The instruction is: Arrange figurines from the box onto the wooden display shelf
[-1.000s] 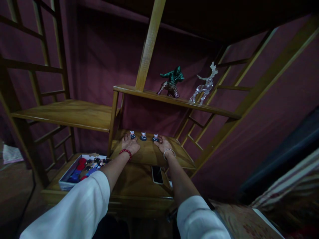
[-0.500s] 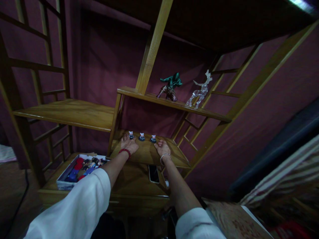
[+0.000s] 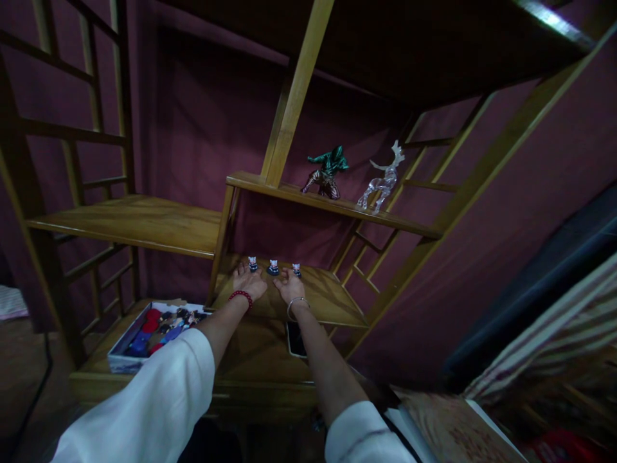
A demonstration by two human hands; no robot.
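Three small cat-like figurines with pale heads and dark bases stand in a row on the lower wooden shelf (image 3: 318, 299): a left figurine (image 3: 252, 263), a middle figurine (image 3: 273, 267) and a right figurine (image 3: 296, 270). My left hand (image 3: 249, 281), wearing a red bead bracelet, lies with spread fingers just in front of the left one; whether it touches is unclear. My right hand (image 3: 289, 285), with a silver bangle, reaches between the middle and right figurines. Its fingers look apart, and the hand partly covers the right figurine's base.
An open box (image 3: 116, 361) of colourful small items stands at lower left. A phone (image 3: 295, 341) lies below the shelf, partly behind my right forearm. On the upper shelf stand a green-and-bronze crouching figure (image 3: 328, 172) and a clear deer figurine (image 3: 383, 180). A wooden post (image 3: 299, 96) rises there.
My right hand has moved left, from in front of the right figurine to between it and the middle one. My left hand stays nearly in place. The camera view has shifted slightly.
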